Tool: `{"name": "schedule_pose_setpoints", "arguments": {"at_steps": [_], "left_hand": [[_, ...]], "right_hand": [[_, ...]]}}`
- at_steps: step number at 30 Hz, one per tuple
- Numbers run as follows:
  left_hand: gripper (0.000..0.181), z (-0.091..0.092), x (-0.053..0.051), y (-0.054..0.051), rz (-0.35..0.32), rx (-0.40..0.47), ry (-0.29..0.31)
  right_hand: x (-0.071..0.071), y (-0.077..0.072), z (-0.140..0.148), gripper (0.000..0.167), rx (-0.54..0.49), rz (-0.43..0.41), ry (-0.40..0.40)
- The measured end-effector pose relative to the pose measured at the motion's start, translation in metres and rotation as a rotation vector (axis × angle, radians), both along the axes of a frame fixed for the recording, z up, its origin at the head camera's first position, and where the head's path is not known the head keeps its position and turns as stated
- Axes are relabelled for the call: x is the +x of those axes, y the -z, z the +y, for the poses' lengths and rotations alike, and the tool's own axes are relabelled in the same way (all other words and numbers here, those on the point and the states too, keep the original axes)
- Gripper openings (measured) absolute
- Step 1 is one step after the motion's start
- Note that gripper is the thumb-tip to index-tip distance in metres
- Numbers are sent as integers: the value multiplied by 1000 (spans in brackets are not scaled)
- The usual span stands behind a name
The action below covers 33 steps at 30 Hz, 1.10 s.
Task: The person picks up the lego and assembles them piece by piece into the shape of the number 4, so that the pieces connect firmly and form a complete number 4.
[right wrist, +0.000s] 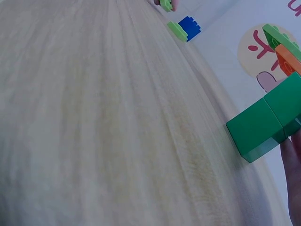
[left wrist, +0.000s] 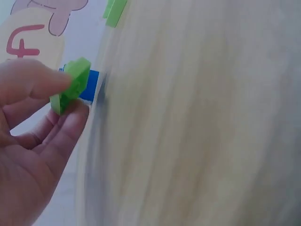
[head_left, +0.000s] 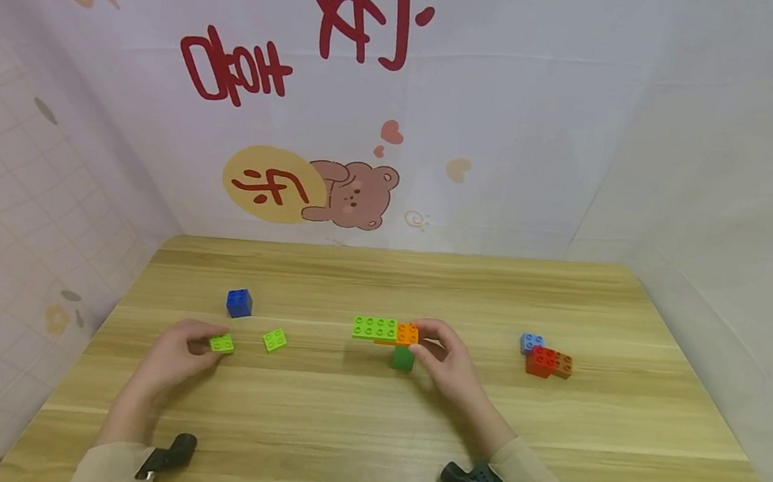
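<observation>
My left hand [head_left: 180, 354] pinches a small light green brick [head_left: 221, 344] between thumb and fingers; the left wrist view shows the same brick [left wrist: 71, 85] tilted. Another light green brick [head_left: 275, 340] lies on the table just right of it. My right hand [head_left: 447, 366] grips a built piece by its right end: a long light green plate [head_left: 374, 328] on an orange one [head_left: 408, 333], above dark green bricks [head_left: 404, 357]. In the right wrist view the dark green part [right wrist: 256, 128] shows as two joined blocks, with the fingers partly hidden behind it.
A dark blue brick [head_left: 239, 303] stands behind the left hand. At the right lie a light blue brick [head_left: 531, 343], a red brick [head_left: 541, 361] and a brown brick [head_left: 563, 364], close together on the wooden table [head_left: 335, 442]. A printed cloth [head_left: 514, 128] hangs behind.
</observation>
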<state>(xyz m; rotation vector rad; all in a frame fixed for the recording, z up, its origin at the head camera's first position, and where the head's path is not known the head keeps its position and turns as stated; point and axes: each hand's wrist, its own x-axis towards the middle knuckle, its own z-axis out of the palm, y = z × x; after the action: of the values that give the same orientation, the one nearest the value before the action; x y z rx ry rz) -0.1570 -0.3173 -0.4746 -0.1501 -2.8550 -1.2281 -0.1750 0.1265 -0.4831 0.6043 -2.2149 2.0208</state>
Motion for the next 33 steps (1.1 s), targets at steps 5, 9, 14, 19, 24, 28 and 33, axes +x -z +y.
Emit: {"name": "schedule_pose_setpoints", "arguments": {"at_steps": [5,9,14,19,24,28,33], "left_hand": [[36,13,1,-7,18,47,35],[38,26,0,-13,50,102,108],[40,46,-2,-19,45,191,200],[41,65,-4,-21,31,257,265],[42,86,-8,-21,-16,323,302],[43,102,-11,-20,-70,364,310],[43,121,-14,-19,-78,399,348]], "right_hand": [[7,-15,-1,29,9,-2,-10],[8,-17,-1,29,17,-2,-12],[7,-16,-1,30,15,-1,-13],[-2,3,0,31,0,4,-5],[-6,13,1,32,-5,21,8],[-6,15,2,31,-12,33,8],[-6,16,2,30,-12,45,0]]}}
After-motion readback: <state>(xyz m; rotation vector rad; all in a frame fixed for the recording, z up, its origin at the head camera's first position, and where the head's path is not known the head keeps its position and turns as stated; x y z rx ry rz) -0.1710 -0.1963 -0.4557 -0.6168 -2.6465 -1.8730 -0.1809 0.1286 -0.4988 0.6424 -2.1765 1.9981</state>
